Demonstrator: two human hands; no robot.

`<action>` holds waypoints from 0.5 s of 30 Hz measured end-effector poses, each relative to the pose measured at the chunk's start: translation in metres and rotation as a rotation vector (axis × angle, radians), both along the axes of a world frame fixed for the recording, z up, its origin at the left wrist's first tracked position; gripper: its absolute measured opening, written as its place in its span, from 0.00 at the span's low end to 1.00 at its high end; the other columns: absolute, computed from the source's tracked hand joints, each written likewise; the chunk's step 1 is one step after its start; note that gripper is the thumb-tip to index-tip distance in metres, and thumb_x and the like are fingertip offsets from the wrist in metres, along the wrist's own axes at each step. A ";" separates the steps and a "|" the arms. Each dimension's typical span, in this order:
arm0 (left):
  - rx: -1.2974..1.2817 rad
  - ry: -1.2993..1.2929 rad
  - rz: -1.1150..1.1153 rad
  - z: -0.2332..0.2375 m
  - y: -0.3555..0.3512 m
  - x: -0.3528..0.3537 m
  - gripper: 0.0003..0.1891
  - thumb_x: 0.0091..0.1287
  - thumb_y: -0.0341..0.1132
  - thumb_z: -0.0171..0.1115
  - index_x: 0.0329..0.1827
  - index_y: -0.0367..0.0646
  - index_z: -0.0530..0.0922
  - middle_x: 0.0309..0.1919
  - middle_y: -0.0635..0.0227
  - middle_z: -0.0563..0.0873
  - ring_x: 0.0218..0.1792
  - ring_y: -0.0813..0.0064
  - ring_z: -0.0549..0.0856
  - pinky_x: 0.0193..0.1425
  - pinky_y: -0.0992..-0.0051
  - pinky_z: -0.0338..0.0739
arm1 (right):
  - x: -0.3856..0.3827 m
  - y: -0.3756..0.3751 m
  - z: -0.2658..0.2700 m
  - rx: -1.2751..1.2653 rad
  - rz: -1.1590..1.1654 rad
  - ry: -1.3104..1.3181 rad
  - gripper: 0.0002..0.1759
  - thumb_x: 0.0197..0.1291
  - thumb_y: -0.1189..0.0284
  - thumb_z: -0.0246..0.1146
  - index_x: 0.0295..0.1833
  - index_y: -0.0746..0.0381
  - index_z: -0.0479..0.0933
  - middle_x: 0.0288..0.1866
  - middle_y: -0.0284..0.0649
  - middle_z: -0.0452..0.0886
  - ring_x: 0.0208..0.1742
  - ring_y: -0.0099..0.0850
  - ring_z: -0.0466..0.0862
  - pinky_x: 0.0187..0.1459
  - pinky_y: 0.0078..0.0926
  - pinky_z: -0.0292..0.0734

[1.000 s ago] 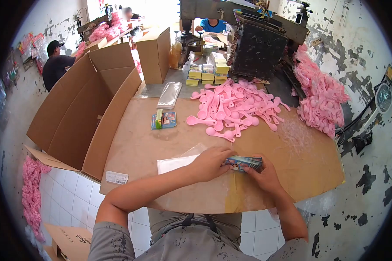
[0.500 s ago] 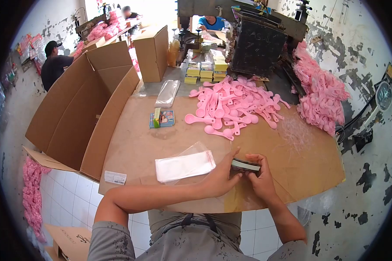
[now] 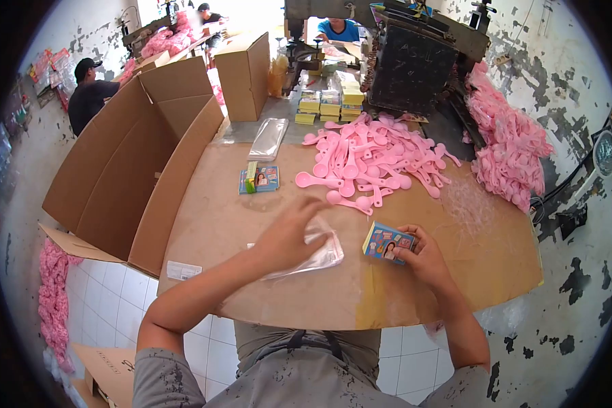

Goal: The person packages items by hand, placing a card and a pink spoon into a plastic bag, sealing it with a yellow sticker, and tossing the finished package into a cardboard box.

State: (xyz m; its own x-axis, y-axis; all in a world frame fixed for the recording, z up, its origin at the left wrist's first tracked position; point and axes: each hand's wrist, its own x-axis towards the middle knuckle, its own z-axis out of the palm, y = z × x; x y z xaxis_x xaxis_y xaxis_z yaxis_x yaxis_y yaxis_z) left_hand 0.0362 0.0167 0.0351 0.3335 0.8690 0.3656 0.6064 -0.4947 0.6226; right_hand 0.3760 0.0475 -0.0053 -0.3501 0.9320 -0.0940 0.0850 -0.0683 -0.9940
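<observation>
My right hand (image 3: 428, 260) grips a small stack of printed cards (image 3: 381, 239), its blue picture face turned up toward me. My left hand (image 3: 289, 238) hovers over a pile of clear plastic bags (image 3: 331, 257), fingers apart and a little blurred; I see nothing in it. Whether its fingertips touch the bags is hard to tell. Beyond it lies another stack of blue cards (image 3: 270, 179) with a yellow-green strip (image 3: 251, 178) across it. Pink measuring spoons (image 3: 350, 163) are heaped farther back on the cardboard-covered table (image 3: 319, 299).
A large open cardboard box (image 3: 177, 197) stands at the left, with a closed carton (image 3: 243, 78) behind. More clear bags (image 3: 268, 139) and yellow-edged card stacks (image 3: 330, 102) lie farther back. Bagged pink items (image 3: 506, 149) pile up right of a dark machine (image 3: 415, 64). Several people work beyond.
My left hand has let go of the card stack and moved left over the plastic bags. The right hand alone holds the stack, now turned so its printed face shows.
</observation>
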 end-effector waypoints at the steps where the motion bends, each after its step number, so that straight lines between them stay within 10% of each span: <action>1: 0.051 0.048 0.058 -0.004 0.005 -0.011 0.27 0.68 0.36 0.72 0.69 0.40 0.77 0.61 0.49 0.79 0.63 0.47 0.81 0.70 0.57 0.76 | 0.001 0.007 -0.003 -0.031 0.010 -0.014 0.23 0.68 0.80 0.69 0.67 0.65 0.74 0.58 0.39 0.83 0.58 0.30 0.86 0.60 0.31 0.83; 5: -0.124 0.144 0.145 -0.028 0.012 -0.035 0.19 0.67 0.38 0.74 0.58 0.39 0.84 0.49 0.55 0.82 0.55 0.52 0.83 0.62 0.58 0.78 | -0.012 0.006 0.004 0.736 -0.147 -0.873 0.24 0.64 0.71 0.73 0.64 0.65 0.80 0.61 0.46 0.81 0.65 0.41 0.82 0.68 0.42 0.76; 15: -0.136 -0.047 0.117 -0.050 0.011 -0.040 0.13 0.66 0.35 0.76 0.48 0.38 0.86 0.42 0.60 0.83 0.43 0.61 0.86 0.48 0.64 0.82 | -0.018 0.021 0.021 0.579 -0.101 -0.673 0.20 0.62 0.69 0.73 0.57 0.67 0.85 0.54 0.49 0.84 0.59 0.44 0.84 0.63 0.38 0.77</action>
State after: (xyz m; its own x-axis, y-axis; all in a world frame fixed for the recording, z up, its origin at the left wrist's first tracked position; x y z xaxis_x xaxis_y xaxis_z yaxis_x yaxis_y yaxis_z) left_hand -0.0036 0.0275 -0.0146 0.2124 0.9432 0.2554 0.6235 -0.3320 0.7078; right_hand 0.3584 0.0685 0.0159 -0.3041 0.9206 0.2450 0.6836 0.3900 -0.6169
